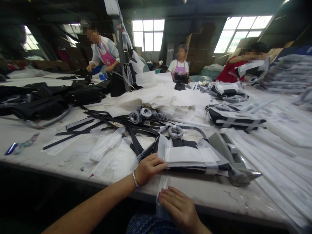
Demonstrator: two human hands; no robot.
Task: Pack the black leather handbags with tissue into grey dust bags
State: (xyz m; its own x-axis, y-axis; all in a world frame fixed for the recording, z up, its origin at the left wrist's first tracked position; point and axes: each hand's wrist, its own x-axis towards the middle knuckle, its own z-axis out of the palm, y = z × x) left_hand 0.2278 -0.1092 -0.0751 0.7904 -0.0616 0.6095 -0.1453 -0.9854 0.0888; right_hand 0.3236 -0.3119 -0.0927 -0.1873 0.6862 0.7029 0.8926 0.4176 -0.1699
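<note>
A black bag (186, 169) lies flat at the table's front edge, largely covered by white wrapping paper (192, 154). My left hand (149, 168), with a silver bangle at the wrist, grips the bag's near left corner, fingers and thumb closed there. From that corner a pale, thin strip (162, 183) hangs over the table edge toward my lap. Against this strip rests my right hand (179, 205), its fingers stretched out flat. Right of the bag, touching its end, is a grey tape dispenser (231, 159) with a jagged metal tip.
Black straps (131, 130), coiled wrapped straps (146, 113) and a pile of white sheets (156, 94) lie beyond the bag. Scissors (21, 144) are at far left. Long plastic sleeves (273, 175) cover the right side. Co-workers (103, 48) are across the table.
</note>
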